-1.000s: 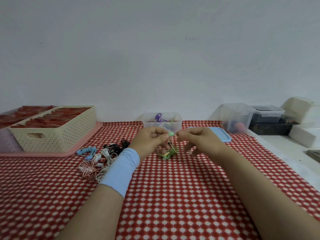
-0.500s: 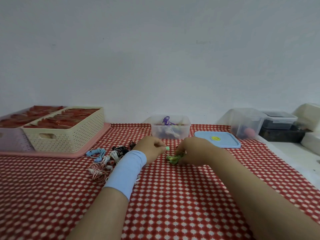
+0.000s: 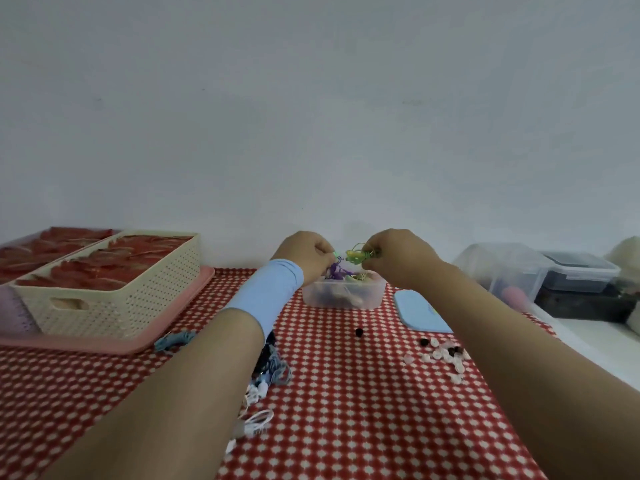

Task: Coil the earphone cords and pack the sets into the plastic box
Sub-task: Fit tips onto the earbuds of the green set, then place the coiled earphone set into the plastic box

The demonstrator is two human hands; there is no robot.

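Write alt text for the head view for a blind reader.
Left hand and right hand pinch a green earphone set above a clear plastic box on a red checked tablecloth. Other sets lie by the left forearm; a blue lid lies beside the box.

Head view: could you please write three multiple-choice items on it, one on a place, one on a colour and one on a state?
1. Where is the green earphone set that the left hand and the right hand grip?
A. In the air over the clear plastic box
B. Hanging on the wall
C. On the floor

2. What colour is the sleeve on the left forearm?
A. Black
B. Light blue
C. Yellow

3. How is the clear plastic box?
A. Shut under its lid
B. Tipped on its side
C. Open, with the blue lid lying to its right

Answers: 1 A, both hands hold the set up over the box; 2 B, the sleeve is pale blue from the wrist back; 3 C, a purple cord sticks up past the open rim.
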